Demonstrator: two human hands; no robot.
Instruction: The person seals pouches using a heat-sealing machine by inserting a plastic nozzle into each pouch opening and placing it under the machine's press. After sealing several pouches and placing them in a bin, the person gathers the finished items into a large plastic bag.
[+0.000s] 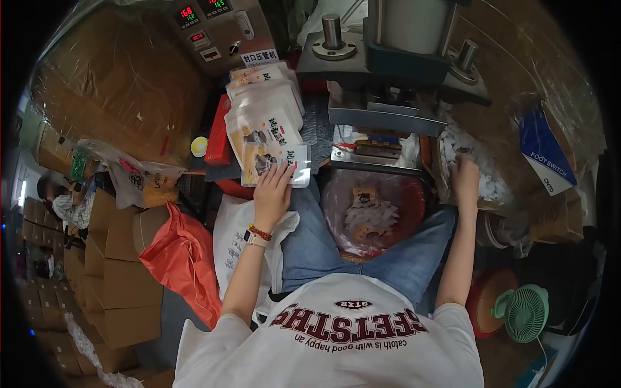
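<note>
My left hand (273, 191) is at the front end of a fanned stack of printed pouches (265, 116). Its fingers lie across the frontmost pouch (299, 161), which is white with orange and dark print, and seem to grip its near edge; the thumb is hidden. Over on the right, my right hand (466, 181) reaches into a plastic-lined box of small white plastic pieces (491, 176). Its fingers curl downward among the pieces, and what they pinch is too small to make out.
A press machine (388, 110) with a metal jaw stands ahead, beside a control box (220, 39) with lit displays. Between my knees sits a red basin (414, 200) lined with plastic, holding pouches. A red bag (184, 258), a white bag (231, 242) and a green fan (526, 313) are nearby.
</note>
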